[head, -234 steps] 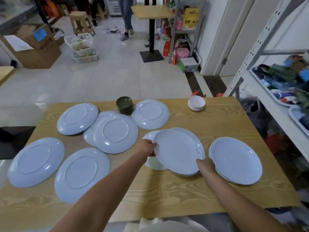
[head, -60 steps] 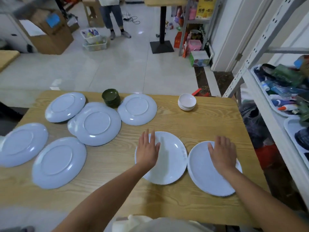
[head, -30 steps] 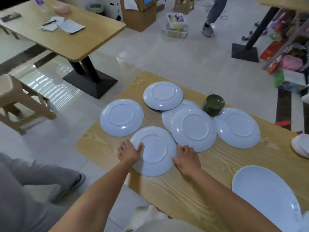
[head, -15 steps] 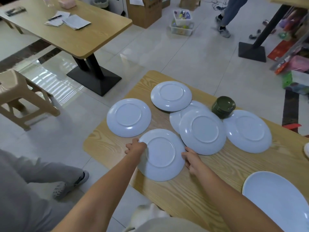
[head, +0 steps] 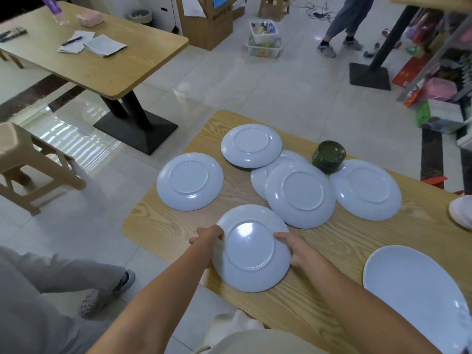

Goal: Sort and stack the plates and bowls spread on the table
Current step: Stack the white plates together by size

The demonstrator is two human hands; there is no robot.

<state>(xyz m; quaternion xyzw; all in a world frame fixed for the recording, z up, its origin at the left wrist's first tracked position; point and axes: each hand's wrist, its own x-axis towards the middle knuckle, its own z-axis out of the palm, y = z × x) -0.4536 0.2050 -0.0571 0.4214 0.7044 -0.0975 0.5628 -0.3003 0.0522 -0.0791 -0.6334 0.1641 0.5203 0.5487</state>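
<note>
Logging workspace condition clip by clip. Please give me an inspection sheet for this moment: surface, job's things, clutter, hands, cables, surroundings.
Surface: wooden table, grain visible between the dishes.
Job's things: six round plates face down; centre plate overlaps the underlying plate; oval plate at near right; green bowl stack at the far side; white bowl stack at the right edge.
Clutter: nothing seen apart from the dishes.
Hands: left hand and right hand hold opposite rims of the near plate, which overhangs the table edge.
Cables: cords on the far floor.
Surroundings: second table with papers, stool, cardboard box, standing person.
</note>
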